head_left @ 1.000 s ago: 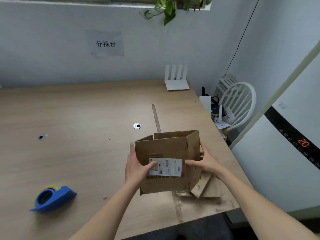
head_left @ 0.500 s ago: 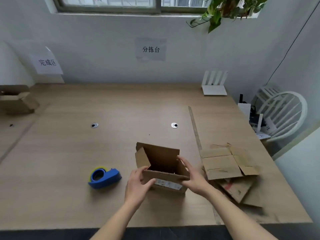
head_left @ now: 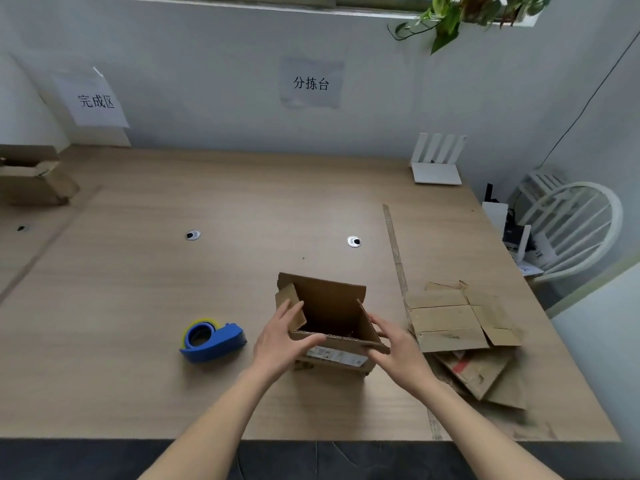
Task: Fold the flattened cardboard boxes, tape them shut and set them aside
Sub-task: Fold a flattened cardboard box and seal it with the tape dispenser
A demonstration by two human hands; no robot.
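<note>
Ok so I've got the open cardboard box (head_left: 329,317) standing near the front edge of the table (head_left: 173,306), top flaps up. My left hand (head_left: 282,337) holds its left side, fingers along the small side flap and thumb hooked over the near rim. My right hand (head_left: 394,344) has fingers curled on the right wall. Blue tape dispenser (head_left: 211,336) sits just left (untouched), flattened boxes (head_left: 460,327) piled to the right. Another folded box (head_left: 33,178) far left.
</note>
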